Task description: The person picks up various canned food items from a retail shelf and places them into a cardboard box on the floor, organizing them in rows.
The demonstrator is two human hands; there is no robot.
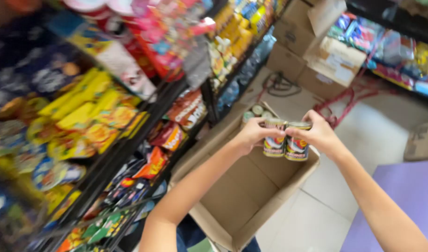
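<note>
My left hand (pixel 252 134) grips a tin can (pixel 274 141) with a colourful label. My right hand (pixel 317 132) grips a second, matching can (pixel 297 145) right beside it. Both cans are held upright, side by side and touching, above an open cardboard box (pixel 251 186) on the floor. At the box's far corner, several more cans (pixel 257 112) stand with their tops showing. Most of the box bottom is bare cardboard.
Shelves (pixel 130 140) packed with snack packets and bottles run along the left. Stacked cardboard boxes (pixel 316 51) stand at the far end of the aisle, with a red wire frame (pixel 349 100) and a cable on the tiled floor. A purple surface (pixel 405 196) lies at right.
</note>
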